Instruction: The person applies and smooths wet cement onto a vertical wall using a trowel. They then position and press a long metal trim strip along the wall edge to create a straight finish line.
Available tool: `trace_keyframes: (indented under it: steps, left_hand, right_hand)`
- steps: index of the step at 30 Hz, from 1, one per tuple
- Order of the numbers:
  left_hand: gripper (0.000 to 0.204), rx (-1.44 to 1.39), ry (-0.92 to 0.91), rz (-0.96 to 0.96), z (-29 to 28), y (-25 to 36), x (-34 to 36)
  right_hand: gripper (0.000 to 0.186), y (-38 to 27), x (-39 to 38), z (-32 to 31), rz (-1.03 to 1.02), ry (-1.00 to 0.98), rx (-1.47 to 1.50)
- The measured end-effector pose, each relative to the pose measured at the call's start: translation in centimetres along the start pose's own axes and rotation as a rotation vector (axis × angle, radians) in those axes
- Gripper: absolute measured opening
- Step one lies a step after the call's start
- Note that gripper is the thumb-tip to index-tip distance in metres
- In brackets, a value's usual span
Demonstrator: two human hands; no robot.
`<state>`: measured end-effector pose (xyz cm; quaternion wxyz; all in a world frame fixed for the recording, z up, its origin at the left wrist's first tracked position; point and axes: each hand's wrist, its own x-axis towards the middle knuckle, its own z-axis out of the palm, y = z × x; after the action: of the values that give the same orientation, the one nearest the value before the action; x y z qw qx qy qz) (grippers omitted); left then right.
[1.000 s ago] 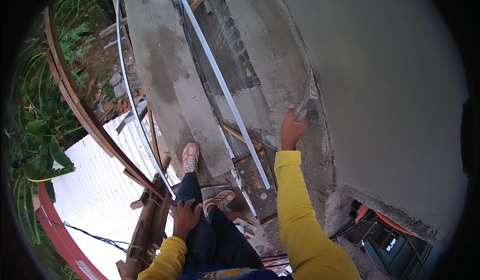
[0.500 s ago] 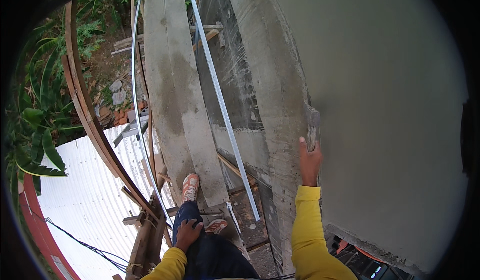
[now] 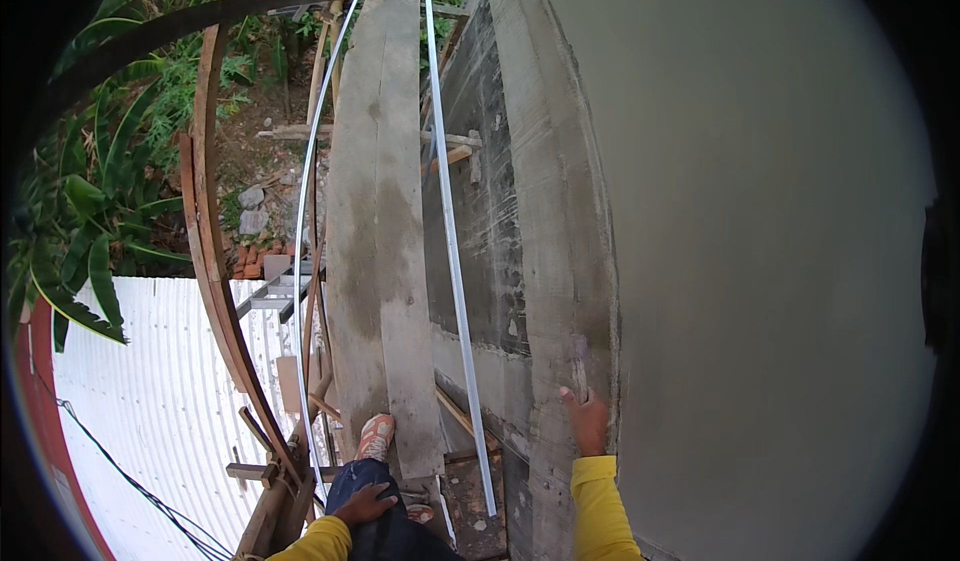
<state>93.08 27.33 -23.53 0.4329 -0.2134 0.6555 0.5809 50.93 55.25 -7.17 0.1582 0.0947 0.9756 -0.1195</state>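
My right hand (image 3: 588,423) is closed round the worn grey handle of a plastering float (image 3: 580,359). The float lies over the grey concrete band (image 3: 560,261) beside the wall's long edge; its blade is mostly hidden by my hand and blurred. To the right spreads a smooth grey plastered wall face (image 3: 760,261). My left hand (image 3: 368,503) rests on my bent knee in dark trousers, fingers loosely spread and holding nothing. My foot in an orange-and-white shoe (image 3: 376,436) stands on a plank (image 3: 375,231).
A long, thin metal strip (image 3: 450,231) runs between plank and wall. Left of the plank are another metal strip (image 3: 301,291), timber poles (image 3: 210,211) and a ladder (image 3: 277,294). Below lie a white corrugated roof (image 3: 180,391), bricks, cables and green plants (image 3: 90,201).
My right hand and the float have moved from the wall's edge leftward and nearer to me, onto the concrete band. My left hand stays on my knee. The view has shifted.
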Motion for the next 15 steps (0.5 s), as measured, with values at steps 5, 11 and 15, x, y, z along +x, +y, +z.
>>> trace_keyframes:
  steps: [5,11,15]
  left_hand:
    - [0.086,-0.157,-0.06,-0.01,-2.6,1.4,-2.4]
    - [0.088,-0.196,-0.042,-0.044,-4.5,2.3,-4.1]
    - [0.087,-0.212,-0.041,-0.09,-5.4,1.9,-5.5]
  right_hand:
    - [0.064,3.0,-4.9,3.9,0.024,-0.288,0.065]
    - [0.054,11.6,-7.6,8.5,0.155,-0.498,-0.04]
    - [0.058,9.9,-9.3,6.1,0.317,-0.85,-0.159]
